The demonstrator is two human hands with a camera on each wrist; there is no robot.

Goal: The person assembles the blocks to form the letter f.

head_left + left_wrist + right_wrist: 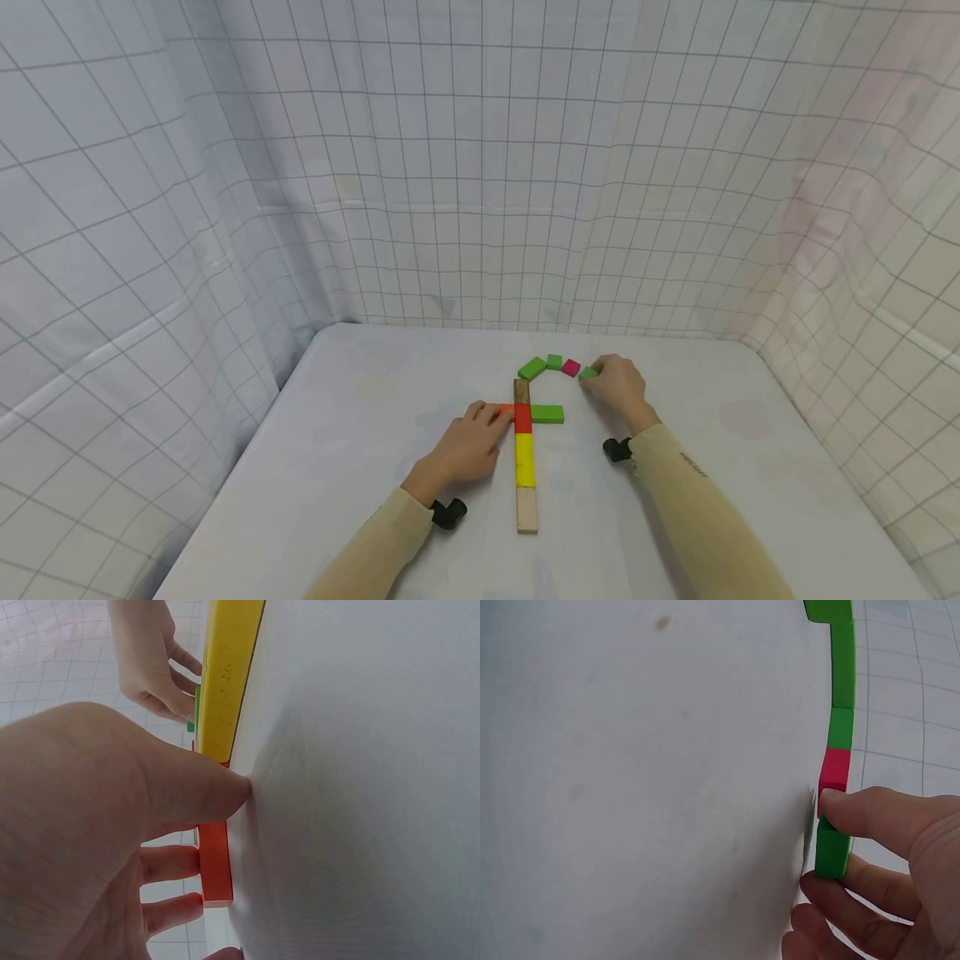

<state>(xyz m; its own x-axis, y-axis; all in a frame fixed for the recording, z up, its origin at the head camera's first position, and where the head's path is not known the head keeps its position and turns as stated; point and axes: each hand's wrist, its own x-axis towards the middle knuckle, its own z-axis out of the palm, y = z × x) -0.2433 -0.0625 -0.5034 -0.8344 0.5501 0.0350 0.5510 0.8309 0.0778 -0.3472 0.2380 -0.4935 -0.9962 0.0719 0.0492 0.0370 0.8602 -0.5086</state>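
My right hand point(618, 390) pinches a small green block point(831, 851) between thumb and fingers, at the right end of a curved row. Beside that block sits a pink block point(571, 367), then a small green block point(554, 362) and a longer green block point(532, 368). My left hand point(467, 446) rests with extended fingers touching an orange block point(217, 870), its thumb tip down at the table surface. The orange block juts left from a straight column of a dark brown block point(521, 390), a red one point(522, 419), a yellow one point(525, 460) and a plain wooden one point(527, 510).
Opposite the orange block, a green block point(547, 414) extends right from the column. Everything lies on a white-covered table point(360, 400). White cloth walls point(480, 167) with a dark grid stand at the back and both sides.
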